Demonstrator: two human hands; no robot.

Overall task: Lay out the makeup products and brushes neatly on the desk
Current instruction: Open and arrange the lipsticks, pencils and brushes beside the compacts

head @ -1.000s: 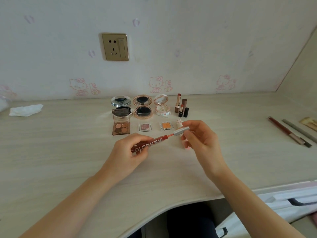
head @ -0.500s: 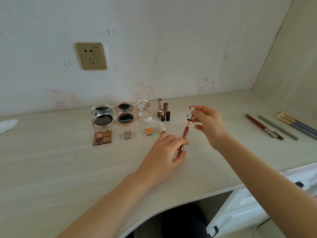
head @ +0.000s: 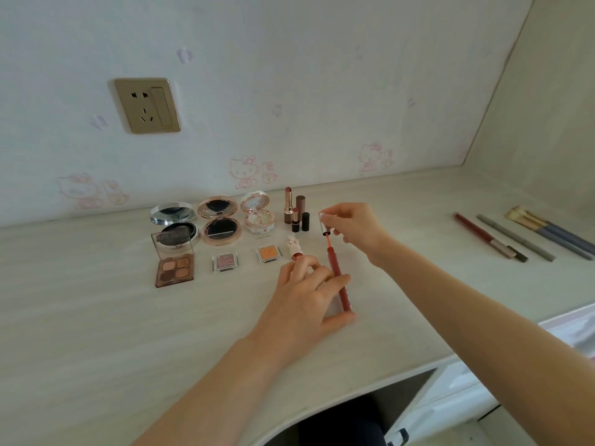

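My left hand [head: 309, 294] grips a dark red lip gloss tube [head: 338, 278], its base near the desk [head: 96, 333]. My right hand [head: 354, 228] pinches the tube's silver cap [head: 323, 224], pulled up so the pale wand [head: 327, 241] shows between cap and tube. Behind stand three open round compacts [head: 220, 225], lipsticks and their caps [head: 296, 210] and a small white lipstick [head: 294, 247]. An open eyeshadow palette [head: 174, 259] and two small single shadows [head: 225, 262] lie in front of them.
A red pencil [head: 483, 236], a grey pencil [head: 515, 238] and blue-handled brushes [head: 553, 233] lie at the right of the desk. A wall socket [head: 146, 106] sits on the back wall. The desk's front edge curves inward above a dark gap [head: 338, 423].
The tube has turned from lying across to nearly upright. My right hand has drawn the cap up off it, baring the wand. Both hands moved right and back toward the lipsticks.
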